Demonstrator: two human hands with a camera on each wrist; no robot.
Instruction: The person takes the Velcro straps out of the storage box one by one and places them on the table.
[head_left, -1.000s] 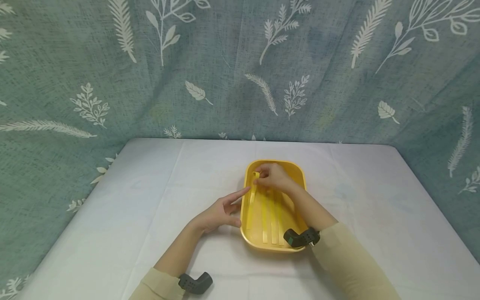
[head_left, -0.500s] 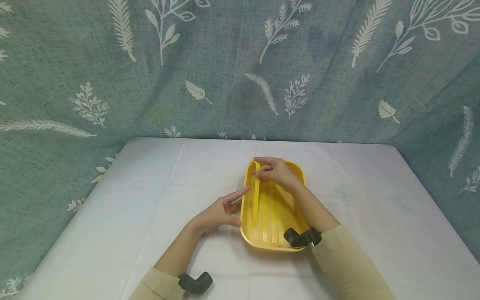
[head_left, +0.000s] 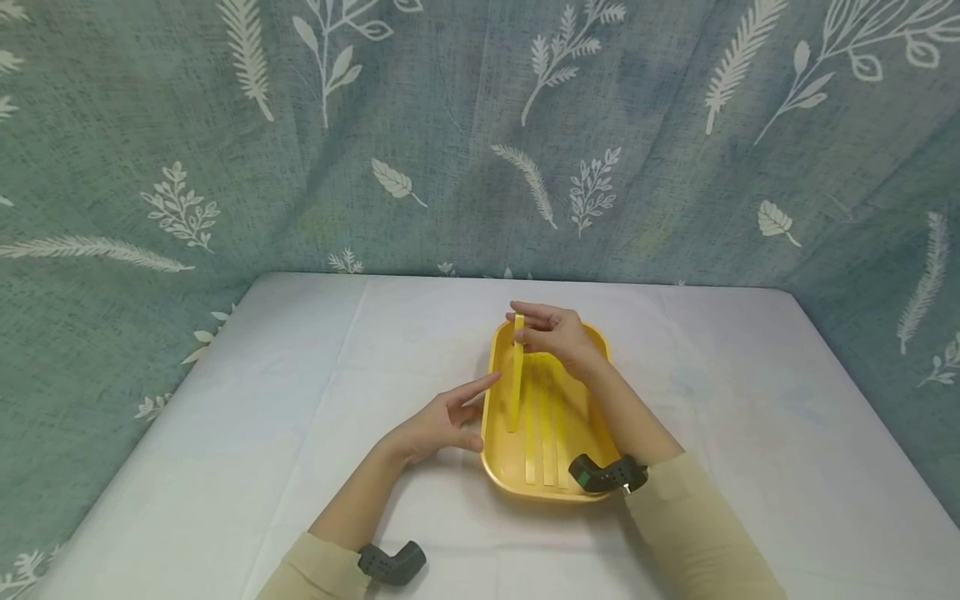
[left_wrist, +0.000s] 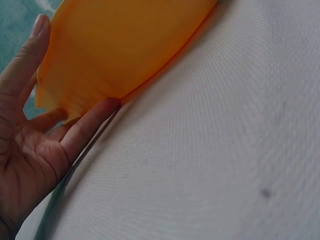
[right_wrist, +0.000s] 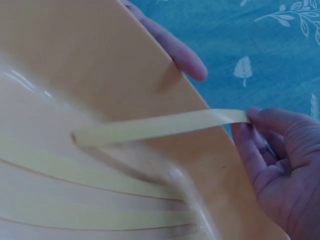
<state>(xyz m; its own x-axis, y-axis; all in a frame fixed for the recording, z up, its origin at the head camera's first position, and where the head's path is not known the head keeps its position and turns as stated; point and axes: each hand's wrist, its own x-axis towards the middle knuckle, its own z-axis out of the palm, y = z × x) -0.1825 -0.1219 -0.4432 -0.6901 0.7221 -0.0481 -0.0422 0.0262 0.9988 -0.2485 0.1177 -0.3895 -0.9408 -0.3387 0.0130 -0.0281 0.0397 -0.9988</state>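
A yellow rectangular tray (head_left: 585, 412) with rounded corners rests on the white-covered table. Between thumb and fingers, my right hand (head_left: 560, 335) pinches the far end of a thin, flat yellow strip (head_left: 517, 387). The strip rises from the tray's left side; in the right wrist view its other end (right_wrist: 87, 137) is low over the tray floor. My left hand (head_left: 438, 429) touches the tray's left wall with fingers spread, as the left wrist view shows. One left fingertip (right_wrist: 192, 65) reaches over the rim. Several similar strips (head_left: 547, 425) lie side by side in the tray.
White cloth (head_left: 360, 367) covers the table around the tray. Behind it hangs a blue-green curtain (head_left: 450, 142) with white leaf prints. Each wrist carries a dark camera, one of them the right wrist camera (head_left: 607, 473) over the tray's near right corner.
My right hand has moved up and slightly right, lifting the strip's far end from inside the tray to above its far rim. The left hand and tray have stayed in place.
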